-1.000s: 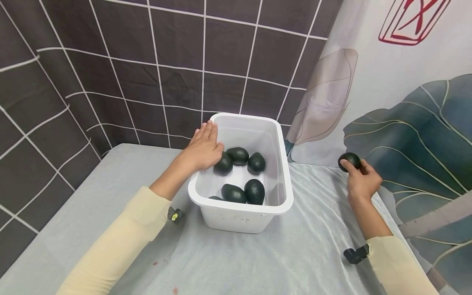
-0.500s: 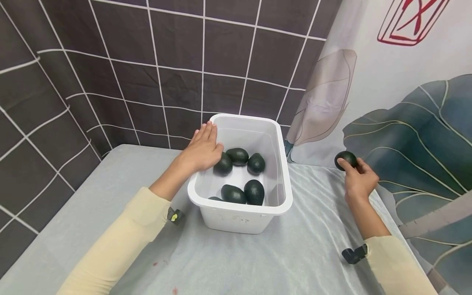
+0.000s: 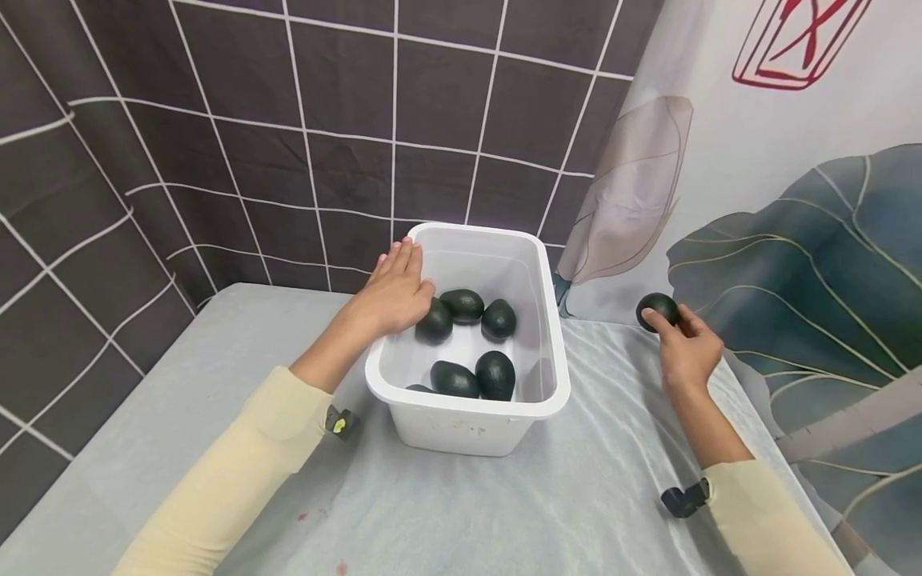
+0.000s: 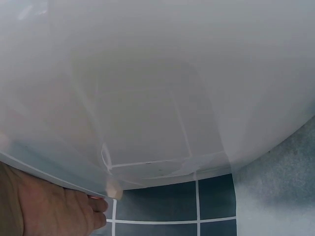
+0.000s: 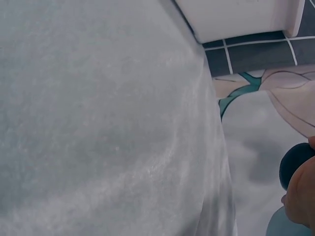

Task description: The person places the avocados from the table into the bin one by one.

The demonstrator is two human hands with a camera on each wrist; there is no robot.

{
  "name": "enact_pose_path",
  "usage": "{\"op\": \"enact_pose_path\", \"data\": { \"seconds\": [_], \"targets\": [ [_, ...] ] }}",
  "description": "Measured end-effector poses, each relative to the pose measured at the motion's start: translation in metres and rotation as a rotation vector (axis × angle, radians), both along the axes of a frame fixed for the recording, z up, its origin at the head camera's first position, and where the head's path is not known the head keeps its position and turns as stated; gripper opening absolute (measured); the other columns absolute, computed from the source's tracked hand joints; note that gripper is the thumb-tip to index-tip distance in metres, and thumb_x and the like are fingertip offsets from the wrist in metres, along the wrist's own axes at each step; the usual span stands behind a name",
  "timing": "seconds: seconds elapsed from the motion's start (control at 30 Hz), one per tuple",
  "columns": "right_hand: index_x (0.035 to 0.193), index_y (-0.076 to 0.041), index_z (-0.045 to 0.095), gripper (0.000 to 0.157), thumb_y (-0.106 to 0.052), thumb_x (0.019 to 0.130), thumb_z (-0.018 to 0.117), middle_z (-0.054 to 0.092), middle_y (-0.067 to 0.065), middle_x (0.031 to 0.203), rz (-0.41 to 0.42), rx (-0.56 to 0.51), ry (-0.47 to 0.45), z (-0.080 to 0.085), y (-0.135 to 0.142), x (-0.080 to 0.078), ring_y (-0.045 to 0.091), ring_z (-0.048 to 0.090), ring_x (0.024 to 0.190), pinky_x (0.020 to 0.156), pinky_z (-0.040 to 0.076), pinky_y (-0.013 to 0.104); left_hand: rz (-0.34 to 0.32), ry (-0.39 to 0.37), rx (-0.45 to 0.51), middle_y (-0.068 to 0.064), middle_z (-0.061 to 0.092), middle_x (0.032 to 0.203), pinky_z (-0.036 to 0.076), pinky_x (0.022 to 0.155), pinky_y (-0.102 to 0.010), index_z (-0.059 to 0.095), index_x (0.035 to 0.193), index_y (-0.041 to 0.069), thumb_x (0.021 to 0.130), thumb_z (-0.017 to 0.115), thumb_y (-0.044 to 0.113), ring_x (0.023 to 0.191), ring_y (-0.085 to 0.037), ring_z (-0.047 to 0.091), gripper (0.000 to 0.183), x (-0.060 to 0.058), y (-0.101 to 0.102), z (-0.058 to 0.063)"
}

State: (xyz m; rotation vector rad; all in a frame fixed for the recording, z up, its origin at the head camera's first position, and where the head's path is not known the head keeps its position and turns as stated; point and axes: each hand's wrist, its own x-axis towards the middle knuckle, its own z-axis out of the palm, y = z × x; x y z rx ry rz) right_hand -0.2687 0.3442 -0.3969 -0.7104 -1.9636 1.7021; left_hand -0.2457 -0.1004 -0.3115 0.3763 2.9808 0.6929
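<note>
A white plastic tub (image 3: 461, 410) stands on the cloth-covered table, with several dark green avocados (image 3: 495, 375) lying in it. On its left rim rests my left hand (image 3: 392, 296), the fingers straight; it partly covers one avocado at the left wall. In the left wrist view that hand (image 4: 56, 209) is beside the tub's outer side (image 4: 147, 98). To the right of the tub, my right hand (image 3: 687, 348) holds a single avocado (image 3: 657, 313) between thumb and fingers, above the table's right edge. The right wrist view catches only part of this avocado (image 5: 294, 162).
A pale grey-blue cloth (image 3: 288, 496) covers the table. Behind it hangs a dark curtain (image 3: 346, 168) with a white grid. On the right is a leaf-patterned curtain (image 3: 807, 264) close to my right hand.
My right hand has moved a little to the left, towards the tub, still holding the avocado. The left hand has stayed on the rim.
</note>
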Motion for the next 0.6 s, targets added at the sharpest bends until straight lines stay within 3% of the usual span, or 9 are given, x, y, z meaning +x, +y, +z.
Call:
{"op": "enact_pose_path", "data": {
  "seconds": [0.13,0.6],
  "targets": [
    [0.163,-0.017,0.063,0.076,-0.025,0.094,0.093,0.058,0.011,0.171,0.004,-0.043,0.019,0.003,-0.004,0.001,0.018,0.057,0.157,0.131,0.047,0.029,-0.002,-0.003,0.002,-0.022,-0.008,0.19,-0.005,0.147,-0.049,0.003,0.178,-0.005,0.116,0.028,0.036,0.179,-0.039,-0.008,0.079,0.001,0.0,0.0],
    [0.163,-0.022,0.062,0.078,-0.03,0.093,0.094,0.059,0.007,0.169,0.055,-0.022,0.026,0.024,-0.015,0.004,0.018,0.057,0.155,0.13,0.048,0.031,-0.006,0.001,0.0,-0.023,-0.008,0.19,-0.004,0.147,-0.05,0.004,0.178,-0.006,0.116,0.027,0.037,0.179,-0.04,-0.008,0.079,0.0,-0.001,0.0]
  ]
}}
